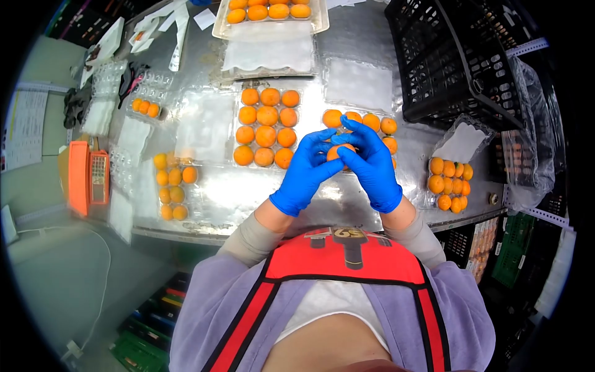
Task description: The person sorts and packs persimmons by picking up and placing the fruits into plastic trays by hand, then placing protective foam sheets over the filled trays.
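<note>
Both my hands wear blue gloves and meet above the front of the metal table. Between them is a round orange fruit, partly covered by fingers. My left hand is closed around its left side, and my right hand grips it from the right with thumb and curled fingers. Just behind the hands lies a clear plastic punnet with an open lid, holding several fruits along its back row and right side; the hands hide the rest of it. Left of them, a punnet of fruit has rows filled.
A black crate stands at the back right. More fruit punnets sit at the right, left and far side. An orange scale is at the left edge. The metal table ends near my body.
</note>
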Available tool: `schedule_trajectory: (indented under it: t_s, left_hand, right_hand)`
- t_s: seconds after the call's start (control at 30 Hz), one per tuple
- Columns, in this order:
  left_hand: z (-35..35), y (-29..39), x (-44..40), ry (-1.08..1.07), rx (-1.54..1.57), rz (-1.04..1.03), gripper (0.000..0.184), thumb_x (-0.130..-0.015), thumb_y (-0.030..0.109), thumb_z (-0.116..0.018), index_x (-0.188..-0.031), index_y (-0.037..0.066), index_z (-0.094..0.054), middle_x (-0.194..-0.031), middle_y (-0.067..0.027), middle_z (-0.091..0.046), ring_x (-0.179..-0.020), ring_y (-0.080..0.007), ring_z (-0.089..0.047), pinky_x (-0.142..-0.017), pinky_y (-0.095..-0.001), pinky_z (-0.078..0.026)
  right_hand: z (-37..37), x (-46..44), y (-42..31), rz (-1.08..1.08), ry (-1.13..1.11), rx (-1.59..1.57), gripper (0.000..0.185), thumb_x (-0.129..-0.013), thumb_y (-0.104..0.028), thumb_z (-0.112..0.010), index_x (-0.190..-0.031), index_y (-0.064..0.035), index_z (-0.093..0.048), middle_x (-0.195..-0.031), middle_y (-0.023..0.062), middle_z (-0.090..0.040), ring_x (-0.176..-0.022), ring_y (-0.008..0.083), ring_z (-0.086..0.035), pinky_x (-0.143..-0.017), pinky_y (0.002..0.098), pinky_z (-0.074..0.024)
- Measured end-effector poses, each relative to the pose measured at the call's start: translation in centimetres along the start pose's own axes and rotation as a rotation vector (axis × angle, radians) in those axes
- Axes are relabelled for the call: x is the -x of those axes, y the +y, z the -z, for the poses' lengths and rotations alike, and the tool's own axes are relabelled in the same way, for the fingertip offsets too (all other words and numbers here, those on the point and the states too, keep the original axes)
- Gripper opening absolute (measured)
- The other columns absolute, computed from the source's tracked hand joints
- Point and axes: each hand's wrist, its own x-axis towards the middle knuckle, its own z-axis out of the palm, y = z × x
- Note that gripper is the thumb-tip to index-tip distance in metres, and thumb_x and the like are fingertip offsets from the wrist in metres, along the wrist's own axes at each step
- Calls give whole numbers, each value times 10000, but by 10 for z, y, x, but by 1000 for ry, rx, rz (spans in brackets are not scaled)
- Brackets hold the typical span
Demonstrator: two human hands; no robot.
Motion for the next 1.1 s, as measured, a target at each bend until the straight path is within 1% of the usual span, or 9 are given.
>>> schedule_trajectory:
  t_s: [0.3, 0.4, 0.47, 0.53, 0.67, 0.73, 0.9, 1.0, 1.1]
  left_hand:
    - [11, 7, -2, 93, 203, 107, 390, -865, 104, -570, -1236, 77, -452, -1095, -91, -535, -1022, -175, -549, -842, -306, -495]
    - [12, 9, -10, 84, 295, 114, 368, -872, 125, -561, -1224, 81, -464, -1118, -92, -534, -1018, -175, -551, -821, -310, -505]
    - [11, 13, -6, 72, 275, 143, 418, -841, 146, -583, -1228, 59, -450, -1144, -80, -525, -1064, -181, -534, -881, -312, -466]
    - [12, 9, -4, -49, -154, -184, 494, -799, 76, -654, -1243, 96, -438, -1177, -76, -510, -1053, -179, -543, -877, -309, -476]
    - [6, 19, 0, -61, -4, -93, 583, -732, 86, -687, -1255, 59, -430, -1151, -51, -491, -1098, -161, -477, -938, -311, -422]
    - [5, 21, 2, -79, 63, -47, 584, -751, 82, -668, -1276, 54, -413, -1200, -58, -480, -1114, -163, -467, -945, -312, -416]
    - [2, 22, 1, -54, 42, -116, 588, -769, 61, -648, -1301, 49, -400, -1264, -66, -473, -1111, -166, -486, -942, -309, -425]
    - [2, 18, 0, -64, 70, -121, 547, -786, 37, -629, -1292, 44, -420, -1265, -72, -483, -1125, -178, -496, -951, -320, -429]
    - [2, 10, 1, -85, 120, -77, 499, -799, 13, -616, -1268, 40, -449, -1247, -79, -497, -1138, -188, -501, -959, -332, -430]
  right_hand:
    - [7, -5, -12, 13, -192, -27, 479, -881, -57, -559, -1329, -19, -393, -1175, 95, -557, -1065, 152, -537, -923, 279, -428]
    - [-2, -9, -12, 22, -69, -9, 470, -885, -55, -547, -1329, -19, -393, -1182, 101, -558, -1063, 151, -536, -927, 280, -423]
    - [-3, -13, -13, 13, -72, -9, 466, -889, -56, -539, -1329, -18, -392, -1170, 104, -570, -1062, 149, -535, -925, 278, -423]
    - [-3, -13, -13, 20, -80, 4, 447, -898, -71, -529, -1325, -25, -402, -1157, 106, -580, -1058, 149, -536, -920, 282, -427]
    - [0, -14, -12, 105, -11, 212, 419, -918, -106, -502, -1321, -37, -413, -1143, 112, -590, -1060, 159, -543, -922, 289, -430]
    - [3, -13, -25, -67, 0, -83, 390, -936, -141, -472, -1311, -45, -435, -1158, 121, -580, -1075, 173, -543, -927, 297, -430]
    - [5, -10, -13, 73, 48, 0, 380, -928, -119, -474, -1301, -47, -456, -1161, 114, -576, -1052, 178, -563, -917, 295, -435]
    - [2, -5, -7, 178, 57, 105, 348, -893, -106, -540, -1234, -44, -509, -1121, 83, -592, -1013, 152, -564, -885, 275, -437]
    - [-3, -5, -3, 204, 77, 286, 199, -843, -134, -628, -1012, -40, -582, -989, 34, -601, -880, 105, -549, -782, 255, -449]
